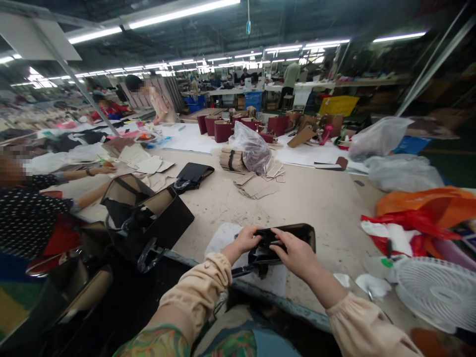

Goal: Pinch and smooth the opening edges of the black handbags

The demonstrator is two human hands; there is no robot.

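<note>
A black handbag (297, 233) with a brown edge lies on its side at the near edge of the work table (316, 198), over a white sheet (223, 238). My left hand (245, 239) grips its left end, fingers curled around the opening. My right hand (295, 254) is closed on the bag's lower edge, fingers tucked into the black material. Both sleeves are peach coloured.
Several black bags (148, 213) stand to the left. A seated person in a dotted top (29, 208) works at the left. Cardboard pieces (256, 186), a plastic bag (253, 148), maroon bags (223, 130), orange and red plastic (420, 208) and a white fan (439, 292) surround the table.
</note>
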